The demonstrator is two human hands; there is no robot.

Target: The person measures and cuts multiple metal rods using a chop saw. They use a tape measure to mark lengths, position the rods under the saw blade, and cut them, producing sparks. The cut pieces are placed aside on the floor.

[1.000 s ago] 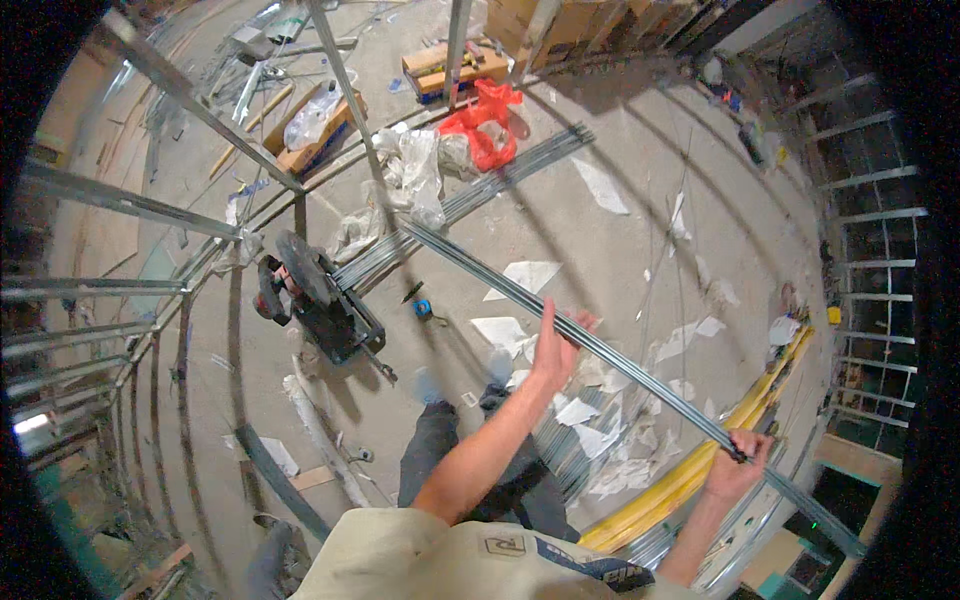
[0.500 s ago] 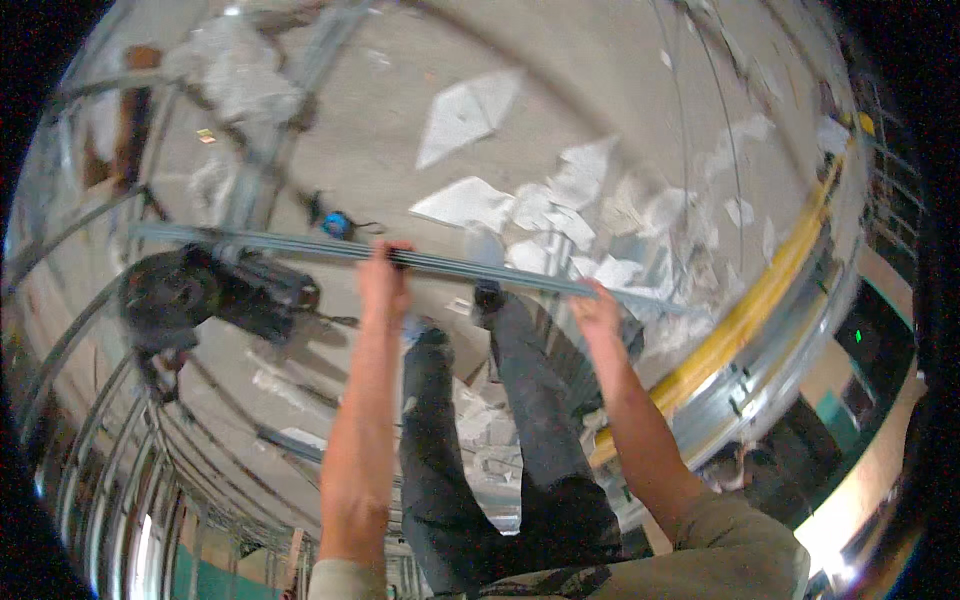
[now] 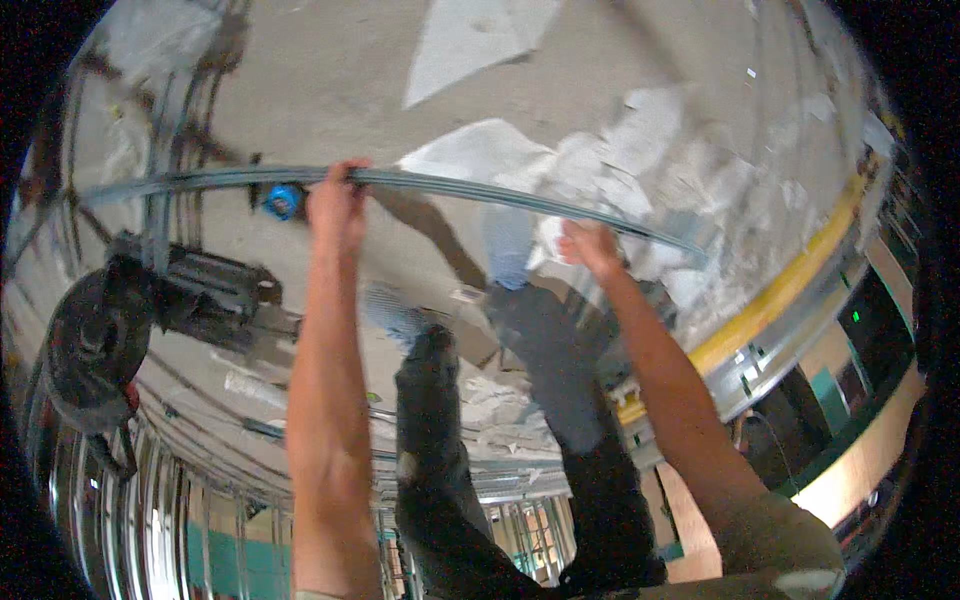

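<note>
A long, thin grey metal stud [image 3: 440,184] stretches crosswise in front of me, above the floor. My left hand [image 3: 338,205] is closed around it left of its middle. Just under the stud's near edge, towards its right end, is my right hand [image 3: 592,247]. Its fingers look loosely parted and not wrapped round the metal; whether they touch it is unclear. Close to my left hand, a blue tape measure [image 3: 284,202] shows on the floor beyond the stud.
White torn sheets [image 3: 480,150] and scraps litter the floor ahead and right. A black bag [image 3: 95,345] lies left, beside a dark case [image 3: 205,295]. A yellow-edged rail [image 3: 790,305] curves along the right. Metal framing [image 3: 120,530] stands at lower left.
The stud and my left hand have moved up and left in the view. My right hand, earlier gripping the stud, now sits just below it with looser fingers. The view has shifted.
</note>
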